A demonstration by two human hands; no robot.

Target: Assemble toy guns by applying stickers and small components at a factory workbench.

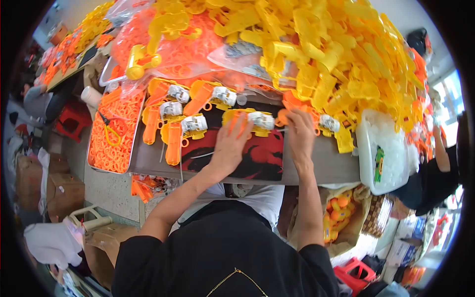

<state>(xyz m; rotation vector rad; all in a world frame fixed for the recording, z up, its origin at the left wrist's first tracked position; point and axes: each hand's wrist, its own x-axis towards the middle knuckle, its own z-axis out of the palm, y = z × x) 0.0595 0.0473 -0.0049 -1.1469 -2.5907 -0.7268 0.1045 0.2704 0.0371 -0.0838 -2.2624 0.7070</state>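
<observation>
Yellow-and-white toy body (261, 121) lies left to right over the dark mat (262, 157), its left end beneath the left hand (231, 144), its right end near the right hand (301, 134), but whether either hand is clamped I cannot tell

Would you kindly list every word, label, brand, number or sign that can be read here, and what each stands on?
None can be read with certainty.
Boxes, lower right: print too small and blurred.
Carton, left: small mark, too small to read.
Mat: red and black pattern, no lettering I can make out.
Piece at the left hand: nothing legible.
</observation>
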